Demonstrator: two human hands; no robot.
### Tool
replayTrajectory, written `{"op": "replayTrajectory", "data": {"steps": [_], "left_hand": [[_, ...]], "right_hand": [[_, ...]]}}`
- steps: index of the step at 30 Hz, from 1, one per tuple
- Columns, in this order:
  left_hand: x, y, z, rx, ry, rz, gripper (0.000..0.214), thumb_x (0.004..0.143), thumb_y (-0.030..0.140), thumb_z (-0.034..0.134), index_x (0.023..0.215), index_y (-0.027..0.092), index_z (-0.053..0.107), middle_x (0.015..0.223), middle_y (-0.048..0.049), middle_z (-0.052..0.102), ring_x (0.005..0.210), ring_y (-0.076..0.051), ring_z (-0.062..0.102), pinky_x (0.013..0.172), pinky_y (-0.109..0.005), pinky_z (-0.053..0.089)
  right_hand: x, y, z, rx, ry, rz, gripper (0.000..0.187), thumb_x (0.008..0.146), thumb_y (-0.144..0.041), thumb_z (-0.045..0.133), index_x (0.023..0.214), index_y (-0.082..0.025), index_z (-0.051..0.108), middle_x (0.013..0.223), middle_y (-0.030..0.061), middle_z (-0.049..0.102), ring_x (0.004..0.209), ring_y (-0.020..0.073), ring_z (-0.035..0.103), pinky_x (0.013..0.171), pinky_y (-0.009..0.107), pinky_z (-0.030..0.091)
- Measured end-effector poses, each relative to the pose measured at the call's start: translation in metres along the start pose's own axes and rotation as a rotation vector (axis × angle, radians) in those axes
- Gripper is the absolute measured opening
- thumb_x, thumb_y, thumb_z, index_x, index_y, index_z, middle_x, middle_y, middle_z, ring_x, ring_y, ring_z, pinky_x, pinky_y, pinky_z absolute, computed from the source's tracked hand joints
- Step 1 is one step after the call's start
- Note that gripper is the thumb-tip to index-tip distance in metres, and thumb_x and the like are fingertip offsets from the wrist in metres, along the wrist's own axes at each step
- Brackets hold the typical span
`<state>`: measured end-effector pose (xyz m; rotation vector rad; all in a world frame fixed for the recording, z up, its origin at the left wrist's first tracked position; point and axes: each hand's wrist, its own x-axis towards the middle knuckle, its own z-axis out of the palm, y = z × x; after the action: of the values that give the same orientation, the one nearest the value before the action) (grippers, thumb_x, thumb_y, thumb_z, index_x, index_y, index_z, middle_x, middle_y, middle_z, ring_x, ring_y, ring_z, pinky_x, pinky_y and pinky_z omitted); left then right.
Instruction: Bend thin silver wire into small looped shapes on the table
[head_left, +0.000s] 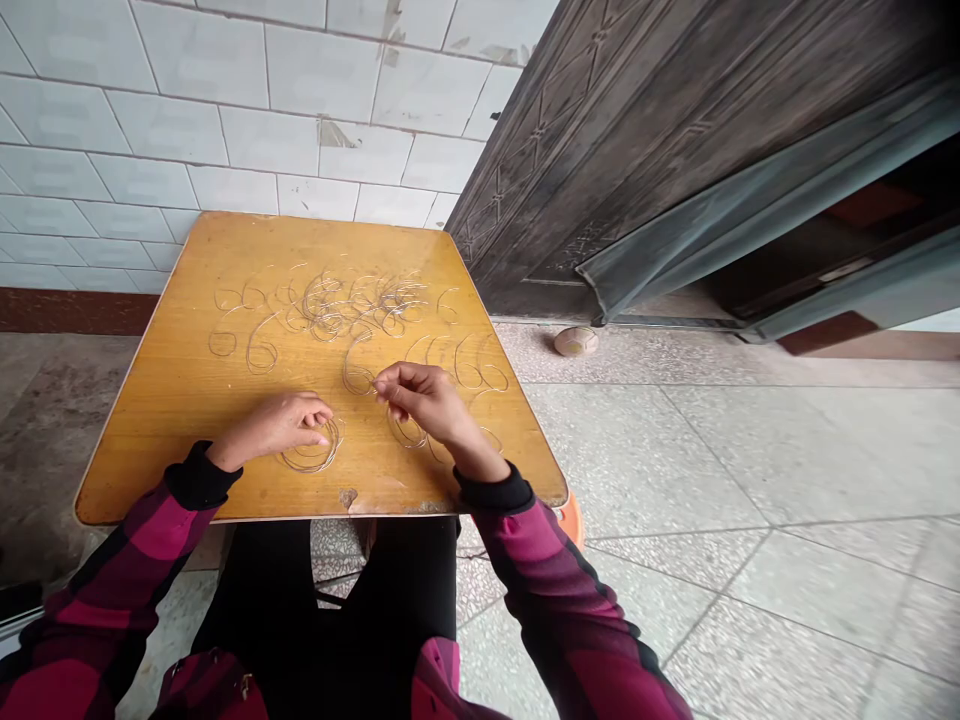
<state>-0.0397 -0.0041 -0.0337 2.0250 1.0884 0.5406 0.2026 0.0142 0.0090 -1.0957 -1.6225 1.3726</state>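
- Here, a square yellow-brown wooden desk (172,430) with a pale rim carries many thin, curled, silvery wires (322,315); most lie tangled in a loose heap toward the far edge, around its middle.
- The left hand (277,425) reaches in over the near edge, left of centre. Its fingers are bent, thumb and forefinger by a round coil of thin metallic wire (307,468); I cannot tell whether this grip clasps the coil or merely rests against it.
- The right hand (431,402) comes over the near edge, right of centre. Its grip is pinched, thumb against forefinger, at the end of a single looped silvery wire (346,372), which lies between the hands and the heap.
- Below the right hand, more curled strands (409,435) lie on the desk, partly hidden by it.
- Separate curls lie toward the left edge and the right edge, apart from the heap.
- Magenta-and-black checked sleeves (570,610) with black cuffs cover both arms.
- Past the far edge stands a white tiled wall (195,130); beyond the right edge, a dark carved door (540,170) and a small rounded object (576,341) on the speckled floor (750,480).
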Motion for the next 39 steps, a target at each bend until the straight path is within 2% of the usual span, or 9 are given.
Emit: {"op": "replayTrajectory", "data": {"steps": [4,8,12,14,17,21,28,33,39], "left_hand": [[-0.002,0.002,-0.002,0.119,-0.029,0.063,0.028,0.067,0.023,0.07,0.095,0.024,0.071,0.088,-0.002,0.063,0.078,-0.018,0.06,0.07,-0.027,0.044],[-0.004,0.009,-0.003,0.086,0.012,0.073,0.017,0.074,0.026,0.066,0.09,0.022,0.072,0.084,-0.0032,0.064,0.074,-0.017,0.059,0.069,-0.028,0.045],[-0.007,0.019,-0.007,-0.334,0.171,-0.032,0.02,0.079,0.035,0.064,0.088,0.019,0.07,0.081,-0.0052,0.067,0.067,-0.014,0.058,0.061,-0.027,0.046],[-0.007,0.022,-0.01,-0.648,0.176,-0.099,0.029,0.074,0.041,0.07,0.091,0.017,0.07,0.08,-0.0057,0.066,0.06,-0.012,0.054,0.053,-0.024,0.043],[-0.005,0.024,-0.013,-1.024,0.242,-0.157,0.033,0.066,0.042,0.078,0.083,0.015,0.069,0.071,-0.003,0.06,0.051,-0.006,0.044,0.044,-0.019,0.034],[-0.002,0.022,-0.017,-1.204,0.339,-0.138,0.031,0.062,0.036,0.082,0.063,0.014,0.059,0.065,0.001,0.051,0.049,-0.003,0.037,0.04,-0.016,0.028],[-0.004,0.019,-0.015,-1.249,0.238,-0.148,0.028,0.061,0.034,0.084,0.067,0.013,0.067,0.066,0.0011,0.048,0.048,-0.002,0.031,0.038,-0.015,0.023],[-0.003,0.018,-0.01,-1.27,0.215,-0.083,0.023,0.062,0.028,0.084,0.067,0.012,0.068,0.068,0.0001,0.051,0.05,-0.002,0.038,0.04,-0.014,0.028],[0.001,0.014,-0.015,-1.461,0.364,-0.095,0.023,0.06,0.02,0.086,0.066,0.01,0.066,0.07,0.0014,0.055,0.049,0.001,0.04,0.04,-0.01,0.033]], "right_hand": [[-0.002,-0.019,-0.027,-0.215,-0.013,-0.031,0.023,0.076,-0.039,0.066,0.075,-0.016,0.064,0.062,-0.0012,0.061,0.045,0.0056,0.05,0.042,0.018,0.039],[-0.009,-0.028,-0.032,-0.247,0.142,-0.116,0.02,0.081,-0.036,0.062,0.079,-0.017,0.064,0.065,-0.0003,0.062,0.047,0.0068,0.05,0.044,0.02,0.041],[-0.015,-0.017,-0.001,-0.473,0.267,-0.399,0.017,0.089,-0.032,0.054,0.085,-0.019,0.066,0.077,0.0042,0.066,0.063,0.0127,0.06,0.059,0.026,0.048],[-0.016,-0.006,0.02,-0.643,0.213,-0.551,0.018,0.092,-0.026,0.05,0.09,-0.019,0.067,0.083,0.0071,0.068,0.076,0.0161,0.063,0.068,0.028,0.048],[-0.012,0.008,0.047,-0.812,0.113,-0.659,0.02,0.094,-0.022,0.046,0.094,-0.019,0.066,0.088,0.0093,0.068,0.074,0.0164,0.062,0.065,0.028,0.046],[-0.006,0.018,0.062,-0.818,0.022,-0.664,0.021,0.096,-0.023,0.045,0.094,-0.018,0.065,0.085,0.008,0.066,0.071,0.0148,0.061,0.064,0.025,0.046],[-0.005,0.018,0.061,-0.735,-0.078,-0.654,0.024,0.097,-0.027,0.043,0.097,-0.017,0.065,0.085,0.007,0.065,0.072,0.0132,0.06,0.064,0.023,0.046],[-0.005,0.017,0.06,-0.641,-0.074,-0.625,0.023,0.097,-0.027,0.044,0.095,-0.017,0.064,0.084,0.0064,0.064,0.074,0.0133,0.061,0.066,0.023,0.046],[-0.007,0.018,0.058,-0.59,-0.098,-0.579,0.021,0.096,-0.025,0.046,0.092,-0.015,0.064,0.082,0.0058,0.064,0.072,0.0127,0.061,0.065,0.023,0.046]]}}
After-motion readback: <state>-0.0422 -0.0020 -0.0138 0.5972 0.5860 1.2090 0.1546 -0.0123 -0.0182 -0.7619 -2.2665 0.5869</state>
